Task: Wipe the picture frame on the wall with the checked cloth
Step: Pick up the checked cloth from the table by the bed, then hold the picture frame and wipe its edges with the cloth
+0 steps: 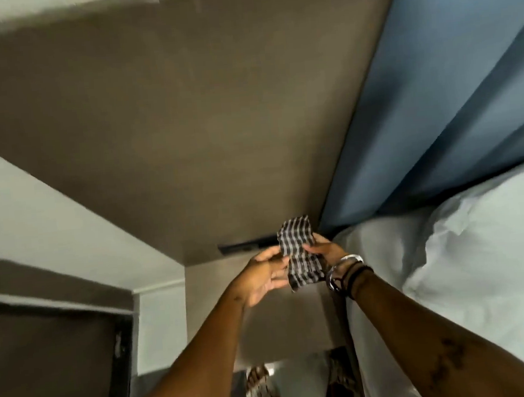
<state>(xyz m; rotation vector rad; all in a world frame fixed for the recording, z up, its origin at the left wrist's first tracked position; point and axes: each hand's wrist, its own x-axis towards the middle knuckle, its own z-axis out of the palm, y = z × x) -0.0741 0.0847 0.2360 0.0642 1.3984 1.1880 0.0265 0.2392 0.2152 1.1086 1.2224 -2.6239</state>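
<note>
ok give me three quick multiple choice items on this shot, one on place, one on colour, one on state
1. Where is the black-and-white checked cloth?
A. between both hands
B. on the pale pillows
C. on the floor

2. What colour is the fabric panel above the pillows?
A. red
B. blue
C. green

3. How is the cloth?
A. spread flat on the wall
B. held folded in a narrow strip
C. balled in one fist

Key: 1 A, the left hand and right hand flank it; 2 B, it is plainly blue; 3 B, both hands hold a folded strip.
</note>
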